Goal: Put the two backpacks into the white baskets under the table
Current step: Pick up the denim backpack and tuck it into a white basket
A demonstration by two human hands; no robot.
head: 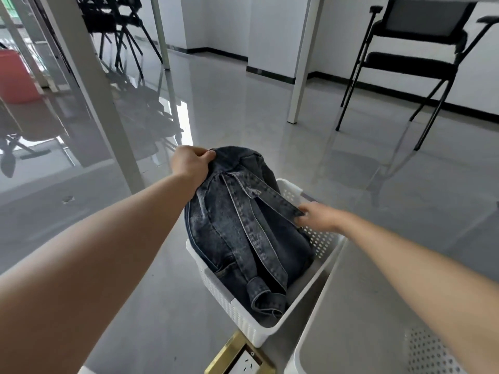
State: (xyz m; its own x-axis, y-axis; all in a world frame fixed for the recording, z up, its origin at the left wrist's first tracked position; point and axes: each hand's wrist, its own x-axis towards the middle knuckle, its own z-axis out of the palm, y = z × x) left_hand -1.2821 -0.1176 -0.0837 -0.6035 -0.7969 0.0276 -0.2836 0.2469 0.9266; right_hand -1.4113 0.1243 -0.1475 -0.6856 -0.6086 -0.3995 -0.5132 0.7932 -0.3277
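A dark denim backpack stands in a white perforated basket on the floor, its top sticking out above the rim and its straps facing me. My left hand is shut on the top of the backpack. At the basket's right side, my right hand pinches the end of one shoulder strap. A second white basket sits to the right in the near corner, with nothing visible inside it. No second backpack is in view.
White table legs stand ahead, and a slanted one to the left. A black folding chair is at the back right, more chairs at the back left. A brass floor socket lies just before the basket.
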